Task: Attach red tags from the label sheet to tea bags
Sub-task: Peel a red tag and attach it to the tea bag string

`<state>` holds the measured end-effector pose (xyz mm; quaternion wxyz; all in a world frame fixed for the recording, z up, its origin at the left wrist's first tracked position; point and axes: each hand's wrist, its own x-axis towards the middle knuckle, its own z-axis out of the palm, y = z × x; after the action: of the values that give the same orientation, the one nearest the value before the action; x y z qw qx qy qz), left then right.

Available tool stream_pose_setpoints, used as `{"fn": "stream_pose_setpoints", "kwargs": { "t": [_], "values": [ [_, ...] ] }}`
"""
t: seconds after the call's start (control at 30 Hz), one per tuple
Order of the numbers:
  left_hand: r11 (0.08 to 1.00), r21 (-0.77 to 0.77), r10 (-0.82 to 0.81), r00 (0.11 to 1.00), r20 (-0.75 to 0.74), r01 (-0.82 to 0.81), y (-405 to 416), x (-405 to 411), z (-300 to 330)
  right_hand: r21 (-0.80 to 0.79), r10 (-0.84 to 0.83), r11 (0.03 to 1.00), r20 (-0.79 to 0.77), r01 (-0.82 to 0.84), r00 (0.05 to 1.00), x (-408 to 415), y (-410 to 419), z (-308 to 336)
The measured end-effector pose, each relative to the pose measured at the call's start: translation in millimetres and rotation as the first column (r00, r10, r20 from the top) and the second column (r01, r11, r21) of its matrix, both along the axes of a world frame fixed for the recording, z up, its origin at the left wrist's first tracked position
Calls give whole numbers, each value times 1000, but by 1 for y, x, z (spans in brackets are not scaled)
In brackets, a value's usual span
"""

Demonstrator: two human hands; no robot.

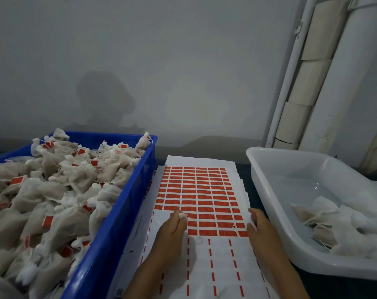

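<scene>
1. From the head camera I count one label sheet (201, 190), two bins and two hands. The sheet lies flat on the dark worktop (246, 180) between the bins, its long axis running away from me toward the wall.
2. The red tags (196, 186) fill the far part of the sheet in rows; I can't count them exactly. The near part is bare backing with red dashes.
3. My left hand (172, 231) rests on the sheet at the nearest tag rows, fingers pinching a small white bunch, seemingly a tea bag top; a thin string trails right from it.
4. My right hand (262, 229) sits at the sheet's right edge, fingers curled; I can't tell what it grips.
5. The blue bin (118, 212) on the left is heaped with tagged tea bags (53, 190). The white bin (276, 190) on the right holds a few untagged tea bags (321, 221).
</scene>
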<state>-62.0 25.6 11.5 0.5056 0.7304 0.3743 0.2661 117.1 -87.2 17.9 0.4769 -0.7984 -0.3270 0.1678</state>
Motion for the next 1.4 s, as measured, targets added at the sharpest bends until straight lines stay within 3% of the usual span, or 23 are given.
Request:
{"fn": "stream_pose_setpoints", "kwargs": {
  "t": [0.1,0.33,0.5,0.67,0.83,1.17,1.4],
  "values": [
    [1000,-17,-23,1000,0,23,-3,5,-3,14,-22,1000,-88,24,996,5,-2,-5],
    [999,-27,20,1000,1,-20,-6,15,-6,42,-9,999,-73,12,997,13,-8,-9],
    [966,-167,217,968,126,-195,2,11,-4,68,20,998,-45,-17,999,14,-7,-15],
    [891,-244,424,894,142,-384,26,-2,3,109,26,994,-117,-13,993,15,-2,-11],
    [925,-178,351,935,52,-337,25,-2,-3,161,10,987,-185,20,983,17,3,-6],
    [946,-68,313,948,-54,-317,24,10,-8,181,169,977,-326,-114,930,23,1,2],
    [984,20,178,977,-115,-177,8,32,-8,244,263,952,-331,-186,906,24,-6,0]
  ]
}}
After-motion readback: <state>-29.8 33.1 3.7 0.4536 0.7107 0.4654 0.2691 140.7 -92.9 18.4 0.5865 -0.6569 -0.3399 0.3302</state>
